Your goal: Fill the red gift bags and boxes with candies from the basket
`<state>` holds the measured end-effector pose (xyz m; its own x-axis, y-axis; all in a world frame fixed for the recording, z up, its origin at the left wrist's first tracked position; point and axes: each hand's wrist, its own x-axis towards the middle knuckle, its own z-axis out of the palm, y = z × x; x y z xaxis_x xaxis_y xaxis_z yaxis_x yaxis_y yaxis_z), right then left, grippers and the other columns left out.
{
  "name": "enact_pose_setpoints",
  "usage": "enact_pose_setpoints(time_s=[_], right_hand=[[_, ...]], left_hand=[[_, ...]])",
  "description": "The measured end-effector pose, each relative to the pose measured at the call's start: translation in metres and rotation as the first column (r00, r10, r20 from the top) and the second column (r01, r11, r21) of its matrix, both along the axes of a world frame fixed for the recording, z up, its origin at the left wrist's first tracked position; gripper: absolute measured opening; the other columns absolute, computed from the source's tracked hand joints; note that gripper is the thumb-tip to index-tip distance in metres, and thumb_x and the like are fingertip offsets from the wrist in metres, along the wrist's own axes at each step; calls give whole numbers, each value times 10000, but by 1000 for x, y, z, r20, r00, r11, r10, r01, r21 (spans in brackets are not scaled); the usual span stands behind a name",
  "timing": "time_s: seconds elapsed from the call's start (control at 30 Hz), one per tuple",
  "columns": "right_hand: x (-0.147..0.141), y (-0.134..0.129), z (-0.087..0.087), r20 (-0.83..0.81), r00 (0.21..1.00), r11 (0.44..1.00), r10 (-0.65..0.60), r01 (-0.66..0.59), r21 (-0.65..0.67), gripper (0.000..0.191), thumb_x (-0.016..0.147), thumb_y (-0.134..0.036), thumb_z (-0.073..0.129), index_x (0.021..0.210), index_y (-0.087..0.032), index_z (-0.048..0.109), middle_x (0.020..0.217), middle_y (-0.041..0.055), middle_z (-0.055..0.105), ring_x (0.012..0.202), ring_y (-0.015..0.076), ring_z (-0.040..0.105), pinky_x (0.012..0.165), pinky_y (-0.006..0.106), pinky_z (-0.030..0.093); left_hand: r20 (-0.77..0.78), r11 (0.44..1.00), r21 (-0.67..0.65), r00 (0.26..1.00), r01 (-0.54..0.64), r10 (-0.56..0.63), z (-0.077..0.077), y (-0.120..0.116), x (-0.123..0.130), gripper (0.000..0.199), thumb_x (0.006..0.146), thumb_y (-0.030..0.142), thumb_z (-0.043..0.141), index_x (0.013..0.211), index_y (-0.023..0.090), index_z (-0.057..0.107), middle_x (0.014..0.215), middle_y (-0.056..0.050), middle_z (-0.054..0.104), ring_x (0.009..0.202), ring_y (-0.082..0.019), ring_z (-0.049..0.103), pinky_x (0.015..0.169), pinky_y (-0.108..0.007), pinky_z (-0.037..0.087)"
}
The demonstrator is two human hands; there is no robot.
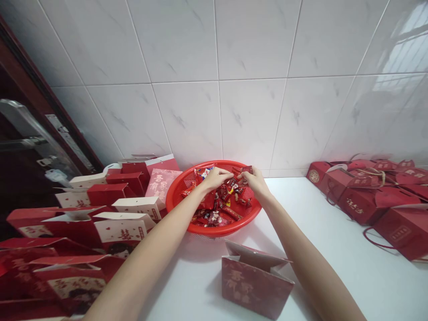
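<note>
A red plastic basket [172,203] holds several wrapped candies [230,200], mostly in red wrappers. Over its middle, my left hand [214,179] has its fingers closed together; whatever they may hold is hidden. My right hand [256,182], at the basket's right side, is closed on a dark red wrapped candy [246,170]. Between my forearms, in front of the basket, a dark red paper gift box [254,287] stands upright with its top flaps open. Its inside is mostly out of sight.
Several red and white gift boxes [122,229] with open tops crowd the left side. On the right, several closed red boxes [361,205] with cord handles form a group. A tiled wall [254,120] rises behind the white table [197,267]. A door handle [20,116] is at far left.
</note>
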<state>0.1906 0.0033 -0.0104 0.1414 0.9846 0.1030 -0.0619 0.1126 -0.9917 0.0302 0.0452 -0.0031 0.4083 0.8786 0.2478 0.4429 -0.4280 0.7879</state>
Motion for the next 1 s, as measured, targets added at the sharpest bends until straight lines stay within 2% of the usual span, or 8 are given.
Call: enact_pose_setpoints(time_s=[0.17, 0.37, 0.5, 0.6, 0.7, 0.8, 1.0], right_hand=[[3, 0, 10, -209, 974, 992, 83, -101, -78, 111, 751, -117, 494, 816, -177, 560, 648, 12, 646, 573, 138, 627, 623, 268, 570], [4, 2, 10, -297, 950, 985, 98, -135, -107, 100, 813, -141, 518, 830, -167, 613, 638, 21, 655, 594, 140, 648, 613, 260, 588], [4, -1, 10, -297, 947, 979, 123, -165, -122, 102, 853, -145, 522, 849, -171, 620, 645, 22, 661, 600, 151, 653, 614, 292, 601], [4, -4, 9, -253, 946, 969, 202, -231, -89, 31, 800, -152, 624, 788, -180, 620, 664, 14, 658, 627, 157, 651, 609, 293, 599], [4, -6, 7, -191, 943, 957, 274, -286, -39, 177, 675, -159, 754, 816, -178, 648, 738, 12, 682, 681, 162, 656, 612, 278, 589], [4, -6, 4, -158, 936, 948, 315, -317, 12, 335, 575, -165, 801, 878, -170, 657, 790, 15, 702, 724, 177, 670, 625, 276, 577], [5, 0, -2, -113, 948, 954, 299, -293, 67, 307, 544, -214, 781, 817, -153, 654, 703, 0, 682, 616, 145, 620, 544, 233, 497]], left_hand=[[53, 997, 77, 998, 18, -22, 0, 2, 0, 486, 731, 580, 580, 483, 194, 418, 507, 49, 322, 531, -106, 303, 529, -259, 248], [117, 980, 190, 993, -51, 29, 2, 4, -1, 483, 738, 605, 577, 524, 185, 472, 535, 36, 431, 574, -124, 395, 578, -258, 323], [158, 980, 183, 986, -73, 43, 1, 5, 0, 485, 722, 636, 587, 584, 172, 564, 587, 11, 543, 625, -151, 477, 625, -272, 377], [175, 987, 148, 984, -69, 42, -1, 6, 2, 494, 716, 654, 591, 608, 171, 582, 586, 8, 555, 633, -160, 506, 626, -275, 397], [178, 991, 133, 984, -33, 9, -3, 4, 5, 480, 727, 641, 601, 640, 169, 592, 607, 5, 574, 637, -158, 521, 618, -266, 406], [152, 984, 177, 988, -15, -13, -2, 0, 7, 464, 758, 612, 594, 642, 163, 594, 615, 5, 577, 635, -149, 513, 624, -258, 406], [136, 980, 196, 991, -35, 8, 2, -1, 5, 449, 779, 570, 585, 599, 158, 613, 609, 6, 594, 645, -159, 543, 652, -270, 423]])
